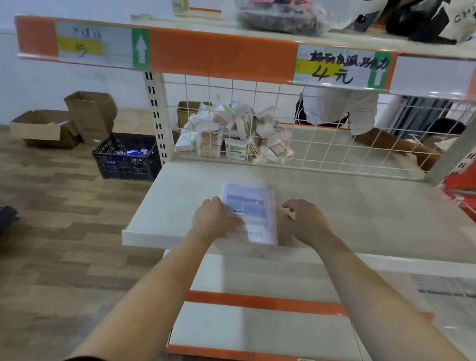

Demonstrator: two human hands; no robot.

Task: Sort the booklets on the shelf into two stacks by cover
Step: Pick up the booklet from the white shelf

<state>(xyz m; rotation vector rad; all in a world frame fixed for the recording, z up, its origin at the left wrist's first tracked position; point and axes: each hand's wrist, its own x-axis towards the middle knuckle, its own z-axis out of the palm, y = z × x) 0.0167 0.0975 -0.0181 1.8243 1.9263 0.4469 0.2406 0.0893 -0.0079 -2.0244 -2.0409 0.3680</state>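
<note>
Pressing the thin rectangular booklets (255,205), left hand (214,220) lies flat-fingered; right hand (307,223) hovers loosely curled, empty.

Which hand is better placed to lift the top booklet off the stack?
Probably the right hand: its curled fingers sit free at the right edge of the booklet, while the left hand lies on the cover, pinning it.

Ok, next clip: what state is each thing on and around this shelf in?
booklet stack, one pile lying flat on the shelf, boat cover up.
left hand, fingers laid on the top cover.
right hand, loosely curled at the stack's right edge; contact unclear.
cardboard boxes, flaps open.
black crate, upright, partly filled.
</note>
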